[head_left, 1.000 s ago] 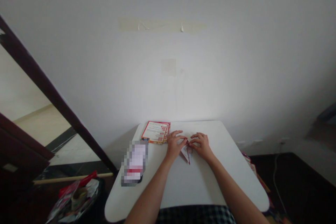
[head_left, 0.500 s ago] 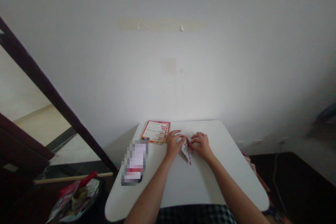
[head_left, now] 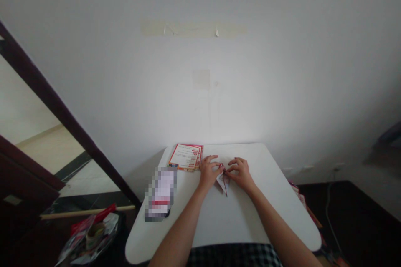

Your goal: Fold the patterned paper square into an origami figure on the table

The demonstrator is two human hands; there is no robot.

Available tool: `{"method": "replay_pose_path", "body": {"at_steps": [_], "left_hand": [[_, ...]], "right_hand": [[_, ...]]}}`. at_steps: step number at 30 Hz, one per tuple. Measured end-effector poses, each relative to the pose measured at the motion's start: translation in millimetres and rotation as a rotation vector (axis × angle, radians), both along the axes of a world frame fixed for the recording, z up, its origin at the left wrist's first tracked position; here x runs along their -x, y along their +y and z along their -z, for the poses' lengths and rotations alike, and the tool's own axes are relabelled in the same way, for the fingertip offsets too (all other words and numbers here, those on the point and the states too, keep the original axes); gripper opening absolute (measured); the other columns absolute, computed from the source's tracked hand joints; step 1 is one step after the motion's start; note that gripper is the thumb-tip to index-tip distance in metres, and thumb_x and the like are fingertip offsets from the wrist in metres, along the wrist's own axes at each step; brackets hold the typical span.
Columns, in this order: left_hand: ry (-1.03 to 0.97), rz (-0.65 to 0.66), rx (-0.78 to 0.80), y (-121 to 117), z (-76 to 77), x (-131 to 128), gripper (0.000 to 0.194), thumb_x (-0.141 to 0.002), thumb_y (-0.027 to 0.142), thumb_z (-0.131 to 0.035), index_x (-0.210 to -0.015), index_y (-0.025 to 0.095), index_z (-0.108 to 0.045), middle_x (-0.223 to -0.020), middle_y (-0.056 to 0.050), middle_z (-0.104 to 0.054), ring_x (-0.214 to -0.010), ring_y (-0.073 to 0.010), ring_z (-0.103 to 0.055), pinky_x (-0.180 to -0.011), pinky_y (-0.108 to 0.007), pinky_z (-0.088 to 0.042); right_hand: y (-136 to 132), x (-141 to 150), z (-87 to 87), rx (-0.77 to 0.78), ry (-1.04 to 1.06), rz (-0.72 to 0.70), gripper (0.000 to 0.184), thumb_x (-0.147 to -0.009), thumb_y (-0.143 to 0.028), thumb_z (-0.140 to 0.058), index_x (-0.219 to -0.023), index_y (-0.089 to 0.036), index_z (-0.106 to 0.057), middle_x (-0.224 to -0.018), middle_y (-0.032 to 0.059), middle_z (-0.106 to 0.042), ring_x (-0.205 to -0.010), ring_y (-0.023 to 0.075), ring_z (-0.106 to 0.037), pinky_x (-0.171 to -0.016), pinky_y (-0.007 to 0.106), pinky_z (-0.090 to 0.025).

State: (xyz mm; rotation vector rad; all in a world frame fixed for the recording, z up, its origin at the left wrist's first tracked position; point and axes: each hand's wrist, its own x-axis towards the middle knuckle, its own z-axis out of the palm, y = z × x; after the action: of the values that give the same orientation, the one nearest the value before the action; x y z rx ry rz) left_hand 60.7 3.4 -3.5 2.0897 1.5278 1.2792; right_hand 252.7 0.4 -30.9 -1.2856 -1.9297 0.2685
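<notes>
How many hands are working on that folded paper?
2: the left hand pinches the folded paper from one side, and the right hand from the other. No other hands show.

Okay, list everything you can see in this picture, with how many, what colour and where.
folded paper: one, white with red edges, pinched between the hands
printed cards: small stack, white with red and orange borders, far edge of table
blurred package: one, pale with red band, details obscured, left side of table
table: one, white, rounded corners, under the hands
plastic bag: one, silver and red, floor at lower left
wooden stick: one, pale, floor at left
door frame: one, dark brown, left
tape strip: one, beige, on white wall
cable: one, pale, floor at right
plaid clothing: one, dark checked, at the person's lap
left hand: one, at the paper
right hand: one, at the paper
</notes>
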Motion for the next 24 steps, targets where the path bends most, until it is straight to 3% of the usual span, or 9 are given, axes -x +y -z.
{"method": "replay_pose_path", "body": {"at_steps": [9, 16, 24], "left_hand": [[0.001, 0.004, 0.023, 1.5, 0.5, 0.2, 0.002, -0.075, 0.027, -0.077, -0.075, 0.028, -0.078, -0.123, -0.004, -0.068, -0.121, -0.0258, -0.055, -0.111, -0.056, -0.036], [0.023, 0.020, 0.034, -0.4, 0.6, -2.7, 0.007, -0.071, 0.028, -0.080, -0.078, 0.027, -0.078, -0.124, -0.006, -0.068, -0.121, -0.0289, -0.054, -0.110, -0.062, -0.035], [0.047, 0.015, 0.035, -3.0, -1.1, -4.8, 0.008, -0.080, 0.031, -0.071, -0.078, 0.029, -0.078, -0.124, -0.003, -0.067, -0.121, -0.0267, -0.054, -0.112, -0.058, -0.034]], "right_hand": [[-0.2, 0.5, -1.7, -0.024, 0.016, -0.003, 0.011, -0.081, -0.041, -0.071, -0.087, -0.034, -0.076, -0.110, 0.0029, -0.068, -0.119, 0.0269, -0.049, -0.104, 0.047, -0.034], [-1.1, 2.4, -2.3, -0.028, 0.038, 0.008, 0.009, -0.082, -0.039, -0.070, -0.082, -0.032, -0.075, -0.107, 0.0038, -0.068, -0.119, 0.0271, -0.049, -0.104, 0.048, -0.034], [-3.4, 4.0, -5.1, -0.035, 0.049, 0.001, 0.008, -0.081, -0.037, -0.070, -0.080, -0.032, -0.075, -0.102, 0.0036, -0.068, -0.119, 0.0275, -0.048, -0.105, 0.048, -0.035]]}}
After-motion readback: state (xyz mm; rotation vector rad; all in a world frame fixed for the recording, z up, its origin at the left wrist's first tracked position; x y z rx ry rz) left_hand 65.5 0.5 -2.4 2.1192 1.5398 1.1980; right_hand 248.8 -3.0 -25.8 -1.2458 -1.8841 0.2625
